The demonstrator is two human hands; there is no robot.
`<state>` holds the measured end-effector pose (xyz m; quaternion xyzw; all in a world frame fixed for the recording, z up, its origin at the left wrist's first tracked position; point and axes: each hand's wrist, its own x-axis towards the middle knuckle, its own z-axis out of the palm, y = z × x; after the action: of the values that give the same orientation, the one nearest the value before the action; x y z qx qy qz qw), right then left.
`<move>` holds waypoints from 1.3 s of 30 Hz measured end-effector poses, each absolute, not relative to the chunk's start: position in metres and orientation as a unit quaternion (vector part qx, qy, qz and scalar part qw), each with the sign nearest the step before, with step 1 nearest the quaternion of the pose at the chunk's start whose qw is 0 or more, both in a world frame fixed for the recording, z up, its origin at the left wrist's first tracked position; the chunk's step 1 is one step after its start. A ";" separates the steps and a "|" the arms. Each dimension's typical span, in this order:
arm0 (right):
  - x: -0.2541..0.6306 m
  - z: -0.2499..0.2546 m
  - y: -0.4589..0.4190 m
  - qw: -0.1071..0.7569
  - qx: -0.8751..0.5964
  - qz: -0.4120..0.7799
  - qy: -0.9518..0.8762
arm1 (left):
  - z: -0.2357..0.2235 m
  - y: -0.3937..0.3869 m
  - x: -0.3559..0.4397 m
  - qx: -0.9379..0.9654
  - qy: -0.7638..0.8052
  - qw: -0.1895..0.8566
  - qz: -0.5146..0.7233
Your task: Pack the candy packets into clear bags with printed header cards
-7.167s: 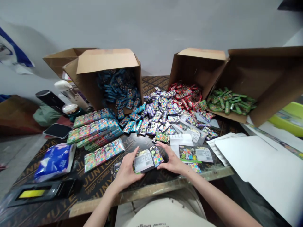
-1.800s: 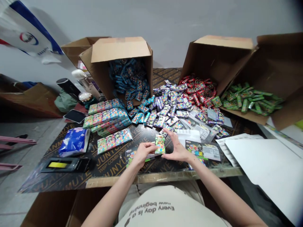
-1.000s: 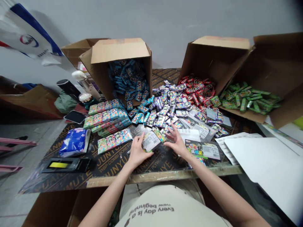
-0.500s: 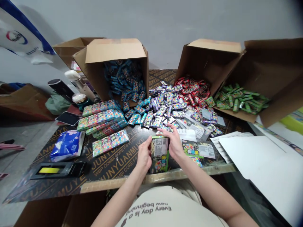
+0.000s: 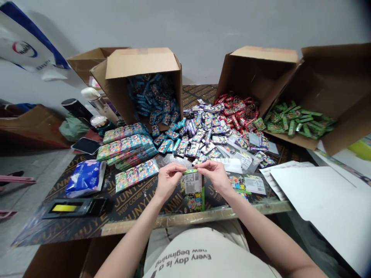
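Note:
A black-and-green printed packet (image 5: 193, 193) with a pale label stands near the table's front edge, in front of me. My left hand (image 5: 171, 179) pinches its top edge at the left corner. At the right corner, the fingers of my right hand (image 5: 214, 175) are closed on the same edge. Just beyond my hands lies a pile of small purple packs (image 5: 199, 135), with blue packs (image 5: 166, 144) to its left. Another printed packet (image 5: 242, 183) lies flat to the right of my right hand.
Open cartons hold blue packs (image 5: 155, 100), red packs (image 5: 239, 110) and green packs (image 5: 301, 121). Stacked wrapped rows (image 5: 127, 148) and one separate row (image 5: 137, 174) lie left. Nearby are a blue tissue pack (image 5: 85, 179), a black tray (image 5: 75, 208), a phone (image 5: 86, 145) and white sheets (image 5: 313, 189).
My left hand has moved up from the packet's left side to its top edge. My right hand has come down to pinch that edge too.

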<state>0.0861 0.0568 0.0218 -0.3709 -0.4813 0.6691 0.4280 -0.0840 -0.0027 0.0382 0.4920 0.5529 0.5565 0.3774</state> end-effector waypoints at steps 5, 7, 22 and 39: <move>0.093 0.026 0.051 0.410 -0.371 0.622 -0.554 | 0.049 -0.001 -0.089 0.575 0.571 0.347 0.472; 0.093 0.026 0.051 0.407 -0.376 0.610 -0.567 | 0.050 0.004 -0.092 0.551 0.579 0.392 0.456; 0.093 0.029 0.051 0.415 -0.371 0.589 -0.586 | 0.054 0.011 -0.094 0.594 0.560 0.379 0.437; 0.192 -0.035 0.149 0.307 -0.559 0.215 -0.739 | 0.046 -0.003 -0.091 0.800 0.507 0.146 0.284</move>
<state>0.1920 0.1486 -0.0351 -0.5595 -0.7390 0.2154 0.3074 -0.0907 -0.0026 0.0463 0.8004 0.5073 0.2840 0.1457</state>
